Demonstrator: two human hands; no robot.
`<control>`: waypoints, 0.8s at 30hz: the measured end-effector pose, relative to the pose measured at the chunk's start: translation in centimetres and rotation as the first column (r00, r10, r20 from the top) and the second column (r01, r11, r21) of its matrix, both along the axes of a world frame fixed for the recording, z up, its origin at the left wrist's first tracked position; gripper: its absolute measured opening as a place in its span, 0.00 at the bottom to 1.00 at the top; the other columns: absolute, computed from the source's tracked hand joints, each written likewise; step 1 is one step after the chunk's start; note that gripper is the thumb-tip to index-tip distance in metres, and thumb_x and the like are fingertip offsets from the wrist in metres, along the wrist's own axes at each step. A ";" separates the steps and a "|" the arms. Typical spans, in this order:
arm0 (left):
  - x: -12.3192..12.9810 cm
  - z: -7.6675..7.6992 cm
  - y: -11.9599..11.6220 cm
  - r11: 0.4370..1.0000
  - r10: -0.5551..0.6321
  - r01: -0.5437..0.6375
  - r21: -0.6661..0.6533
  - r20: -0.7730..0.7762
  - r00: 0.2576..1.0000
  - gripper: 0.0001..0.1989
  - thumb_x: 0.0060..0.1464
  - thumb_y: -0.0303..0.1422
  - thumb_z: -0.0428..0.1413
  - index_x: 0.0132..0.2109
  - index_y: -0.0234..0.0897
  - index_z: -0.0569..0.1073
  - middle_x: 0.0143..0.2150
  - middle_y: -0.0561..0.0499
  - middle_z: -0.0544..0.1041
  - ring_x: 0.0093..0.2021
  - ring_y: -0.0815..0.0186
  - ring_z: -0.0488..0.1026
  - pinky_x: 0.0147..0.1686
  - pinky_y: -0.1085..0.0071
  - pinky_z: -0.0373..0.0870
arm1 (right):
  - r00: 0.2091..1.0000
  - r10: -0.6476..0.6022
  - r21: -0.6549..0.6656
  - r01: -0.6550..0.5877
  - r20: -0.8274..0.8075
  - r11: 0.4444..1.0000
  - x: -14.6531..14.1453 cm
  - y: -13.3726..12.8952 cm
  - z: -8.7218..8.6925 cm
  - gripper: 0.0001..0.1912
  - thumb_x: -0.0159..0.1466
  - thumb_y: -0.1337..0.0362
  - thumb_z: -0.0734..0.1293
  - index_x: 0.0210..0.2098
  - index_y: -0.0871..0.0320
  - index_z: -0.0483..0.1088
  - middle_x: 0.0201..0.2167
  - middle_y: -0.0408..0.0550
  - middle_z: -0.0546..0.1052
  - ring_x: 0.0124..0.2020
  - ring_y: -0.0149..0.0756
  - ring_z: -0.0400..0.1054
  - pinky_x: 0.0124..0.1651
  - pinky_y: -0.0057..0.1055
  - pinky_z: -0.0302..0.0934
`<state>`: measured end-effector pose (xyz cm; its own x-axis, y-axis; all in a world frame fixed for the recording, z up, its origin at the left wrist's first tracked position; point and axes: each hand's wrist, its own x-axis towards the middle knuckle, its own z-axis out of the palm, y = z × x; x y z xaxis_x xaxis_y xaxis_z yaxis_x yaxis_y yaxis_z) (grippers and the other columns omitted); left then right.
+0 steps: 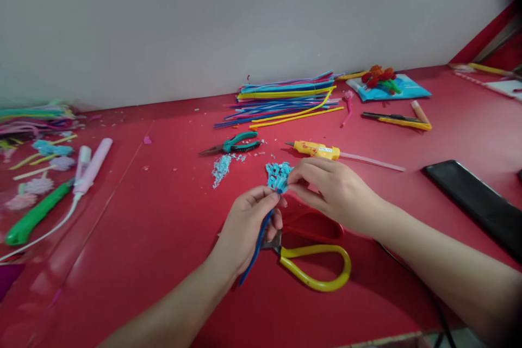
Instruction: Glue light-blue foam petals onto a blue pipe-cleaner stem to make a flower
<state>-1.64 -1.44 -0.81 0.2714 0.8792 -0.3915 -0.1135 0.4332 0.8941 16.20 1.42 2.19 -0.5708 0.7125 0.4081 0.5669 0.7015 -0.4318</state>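
Observation:
A dark blue pipe cleaner (260, 242) hangs down from between the thumb and fingers of my left hand (250, 217). At its top, by my fingertips, is a light blue bunch of small strips (278, 175). My right hand (332, 187) is at the right side of this bunch, its thumb and fingertips closed together there; whether they pinch a strip is too small to tell. Beneath my hands lie large scissors with one yellow handle (316, 266) and one red handle (314, 227), their blades partly hidden by my left hand.
Green-handled pliers (240, 144), blue scraps (221, 170) and a yellow glue gun (316, 149) lie beyond my hands. Pipe cleaners (285, 99) are heaped at the back. A black phone (475, 201) is at right; a green-handled tool (38, 215) and pink device (93, 166) at left.

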 end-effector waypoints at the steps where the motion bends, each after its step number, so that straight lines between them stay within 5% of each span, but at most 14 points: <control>1: 0.0 0.0 0.0 1.000 0.002 -0.002 -0.001 0.009 1.000 0.10 0.56 0.36 0.51 0.31 0.35 0.69 0.18 0.55 0.68 0.15 0.77 0.58 0.15 0.78 0.50 | 1.000 -0.006 0.009 0.006 -0.010 1.000 0.0 0.0 -0.1 0.04 0.64 0.69 0.60 0.32 0.59 0.65 0.28 0.47 0.72 0.30 0.33 0.65 0.37 0.30 0.59; 6: 0.1 0.0 0.0 1.000 0.016 -0.015 -0.011 0.084 0.996 0.10 0.56 0.36 0.51 0.32 0.34 0.70 0.21 0.54 0.68 0.18 0.76 0.59 0.16 0.79 0.52 | 0.992 -0.077 0.118 0.088 -0.095 0.989 -0.3 -0.4 -0.8 0.03 0.62 0.67 0.62 0.33 0.59 0.65 0.28 0.46 0.71 0.31 0.33 0.64 0.37 0.29 0.58; 13: 0.1 0.0 -0.1 0.999 0.028 -0.024 -0.026 0.137 0.990 0.10 0.56 0.36 0.51 0.30 0.36 0.66 0.21 0.54 0.69 0.19 0.76 0.60 0.18 0.79 0.53 | 0.991 -0.137 0.265 0.128 0.013 0.956 -1.0 -1.1 -1.7 0.09 0.63 0.62 0.62 0.40 0.61 0.68 0.28 0.46 0.72 0.27 0.33 0.63 0.32 0.31 0.56; 24: 0.2 0.3 -0.1 1.000 0.011 -0.009 -0.017 0.141 0.990 0.08 0.56 0.35 0.51 0.32 0.35 0.68 0.21 0.55 0.68 0.19 0.76 0.60 0.18 0.78 0.53 | 0.985 -0.172 0.263 0.159 0.028 0.952 -1.0 -1.1 -2.1 0.08 0.63 0.64 0.61 0.39 0.60 0.68 0.30 0.46 0.73 0.28 0.33 0.65 0.34 0.30 0.57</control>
